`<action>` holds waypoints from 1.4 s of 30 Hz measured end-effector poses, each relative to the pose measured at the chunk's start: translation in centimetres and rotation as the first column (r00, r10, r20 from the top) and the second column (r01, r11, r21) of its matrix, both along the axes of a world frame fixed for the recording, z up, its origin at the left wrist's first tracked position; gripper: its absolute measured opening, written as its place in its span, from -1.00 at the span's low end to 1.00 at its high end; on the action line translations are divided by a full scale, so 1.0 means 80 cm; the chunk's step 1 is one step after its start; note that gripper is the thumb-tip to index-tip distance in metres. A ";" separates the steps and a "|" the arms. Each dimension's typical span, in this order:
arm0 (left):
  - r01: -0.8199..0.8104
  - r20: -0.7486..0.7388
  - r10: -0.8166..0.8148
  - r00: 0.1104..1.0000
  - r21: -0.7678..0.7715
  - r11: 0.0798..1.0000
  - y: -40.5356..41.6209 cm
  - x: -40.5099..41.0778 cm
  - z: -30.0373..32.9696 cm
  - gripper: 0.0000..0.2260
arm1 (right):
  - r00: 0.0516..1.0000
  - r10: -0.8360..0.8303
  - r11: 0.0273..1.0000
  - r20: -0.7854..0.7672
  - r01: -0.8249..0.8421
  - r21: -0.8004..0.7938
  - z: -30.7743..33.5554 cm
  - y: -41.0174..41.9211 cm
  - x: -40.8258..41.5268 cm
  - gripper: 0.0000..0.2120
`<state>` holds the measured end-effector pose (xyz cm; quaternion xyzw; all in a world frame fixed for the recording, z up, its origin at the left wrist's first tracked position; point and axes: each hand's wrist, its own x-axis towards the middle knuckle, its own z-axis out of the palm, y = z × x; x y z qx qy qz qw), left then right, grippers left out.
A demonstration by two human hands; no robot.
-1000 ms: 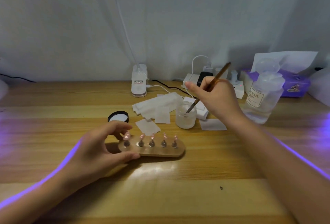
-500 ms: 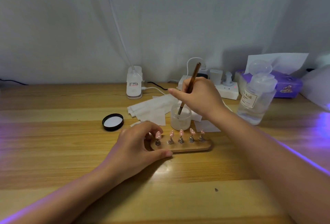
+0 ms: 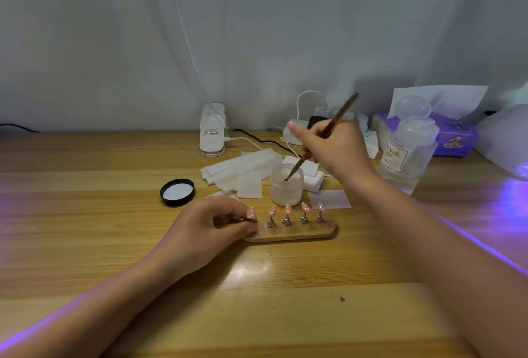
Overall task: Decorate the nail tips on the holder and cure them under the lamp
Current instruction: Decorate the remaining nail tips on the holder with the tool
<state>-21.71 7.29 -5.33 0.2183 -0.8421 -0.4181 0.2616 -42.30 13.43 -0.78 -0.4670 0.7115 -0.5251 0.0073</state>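
Meanwhile, right hand [image 3: 337, 146] grip on brush [image 3: 323, 136] — tip in jar [image 3: 286, 187], left hand [image 3: 205, 232] pinching holder [image 3: 294, 233] end.

Pale grey-white fabric backdrop [image 3: 257, 29] is hanging w/ soft folds behind a wooden desk [image 3: 85, 243]. Desk's light planks are running left-right, showing grain. Purple light is glowing in from the right edge & streaking across the wood; a white glare spot is shining near centre.
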 end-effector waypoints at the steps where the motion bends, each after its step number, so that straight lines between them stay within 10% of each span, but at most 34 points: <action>1: 0.000 -0.002 0.000 1.000 -0.004 1.000 0.000 0.000 -0.001 -0.88 | 0.998 -0.032 0.999 0.048 0.034 -0.034 0.001 0.004 -0.003 -0.61; 9: -0.051 -0.047 0.049 0.998 -0.035 0.998 0.002 -0.001 -0.003 -0.85 | 0.926 -0.177 0.979 0.332 0.200 -0.037 -0.010 0.025 -0.016 -0.63; 25: -0.103 -0.116 0.064 0.991 -0.372 0.923 0.001 -0.005 -0.009 -0.90 | 0.936 -0.025 0.949 0.350 0.133 -0.287 -0.009 0.061 0.007 -0.66; 34: -0.094 -0.130 0.074 0.989 -0.153 0.984 0.000 -0.003 -0.006 -0.77 | 0.895 0.303 0.890 -0.326 -0.388 -0.240 -0.061 0.073 0.071 -0.68; 42: -0.051 -0.149 0.037 0.988 -0.092 0.994 0.000 -0.004 -0.005 -0.80 | 0.919 0.269 0.906 -0.287 -0.343 -0.250 -0.067 0.072 0.074 -0.52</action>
